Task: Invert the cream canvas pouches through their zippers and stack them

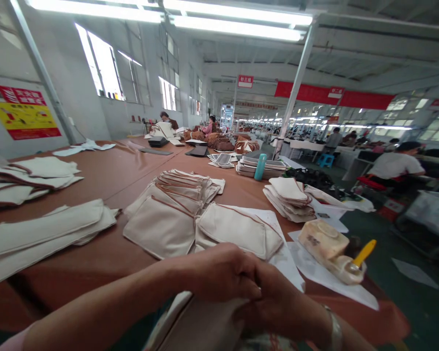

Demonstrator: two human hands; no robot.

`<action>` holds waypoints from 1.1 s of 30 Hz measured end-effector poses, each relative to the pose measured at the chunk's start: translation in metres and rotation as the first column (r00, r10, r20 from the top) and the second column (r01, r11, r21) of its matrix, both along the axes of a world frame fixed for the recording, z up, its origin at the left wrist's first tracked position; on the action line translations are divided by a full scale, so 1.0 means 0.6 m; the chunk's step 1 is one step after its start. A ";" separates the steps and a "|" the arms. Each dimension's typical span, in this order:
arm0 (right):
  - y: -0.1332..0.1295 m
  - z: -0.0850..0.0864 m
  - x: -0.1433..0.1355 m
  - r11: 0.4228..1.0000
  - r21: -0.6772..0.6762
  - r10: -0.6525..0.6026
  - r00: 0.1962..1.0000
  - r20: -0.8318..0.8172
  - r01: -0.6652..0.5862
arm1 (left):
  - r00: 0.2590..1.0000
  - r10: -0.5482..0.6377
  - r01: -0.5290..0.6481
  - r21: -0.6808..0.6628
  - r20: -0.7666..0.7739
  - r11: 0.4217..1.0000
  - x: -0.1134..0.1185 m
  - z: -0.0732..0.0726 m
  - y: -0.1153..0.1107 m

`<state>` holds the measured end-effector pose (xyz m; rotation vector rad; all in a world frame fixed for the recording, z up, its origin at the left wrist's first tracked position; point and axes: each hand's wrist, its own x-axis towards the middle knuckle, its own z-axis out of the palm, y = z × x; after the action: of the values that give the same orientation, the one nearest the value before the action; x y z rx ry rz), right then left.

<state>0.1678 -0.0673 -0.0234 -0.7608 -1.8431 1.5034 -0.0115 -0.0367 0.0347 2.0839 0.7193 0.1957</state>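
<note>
Close to me at the table's front edge, a cream fabric panel (201, 321) with a dark seam is held tilted. My left hand (223, 273) reaches across its top with curled fingers that meet my right hand (274, 300). My right hand is closed at the panel's right side; both sets of fingertips are partly hidden. Just beyond them lies a flat cream panel (232, 226) with brown edging, on white paper (290, 263). Beside it, a fanned row of similar cream panels (161, 226) overlaps on the brown table (128, 165).
More cream panels lie at left (47, 226), with a stack (287, 195) at right. Near the right corner, a cut plastic container (324, 241) holds a yellow-handled brush (366, 253). A teal bottle (260, 166) stands farther back. A person (395, 163) sits across the aisle.
</note>
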 end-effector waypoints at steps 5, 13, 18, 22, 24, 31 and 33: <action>-0.008 -0.026 0.002 0.995 -0.076 -0.066 0.993 -0.097 0.059 | 0.993 0.091 -0.070 -0.252 0.074 0.965 -0.070 -0.029 0.043; 0.001 0.010 0.079 0.999 -0.036 -0.024 0.999 -0.046 0.022 | 0.954 0.134 0.050 -0.584 0.268 0.810 -0.091 -0.063 0.032; -0.002 0.043 0.091 0.994 0.109 -0.037 0.979 0.202 0.015 | 0.959 0.080 0.055 -0.455 0.273 0.889 -0.050 -0.022 0.002; -0.022 0.049 0.060 0.996 0.088 0.008 0.997 0.081 -0.015 | 0.933 0.050 0.084 -0.352 0.357 0.932 -0.029 -0.009 -0.013; -0.029 0.040 0.046 0.998 0.055 -0.010 1.000 0.023 0.009 | 0.934 0.084 0.060 -0.385 0.347 0.921 -0.027 -0.010 -0.018; -0.043 0.015 0.040 0.989 0.055 -0.135 0.991 0.006 0.135 | 0.937 0.127 0.049 -0.481 0.326 0.875 -0.024 -0.017 -0.021; -0.044 0.016 0.039 0.983 0.075 -0.168 0.986 0.017 0.166 | 0.939 0.116 0.051 -0.464 0.324 0.885 -0.021 -0.019 -0.018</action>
<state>0.1910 -0.0937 -0.0136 -0.8782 -1.7929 1.3190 -0.0242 -0.0475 0.0236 1.5232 0.5237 0.3593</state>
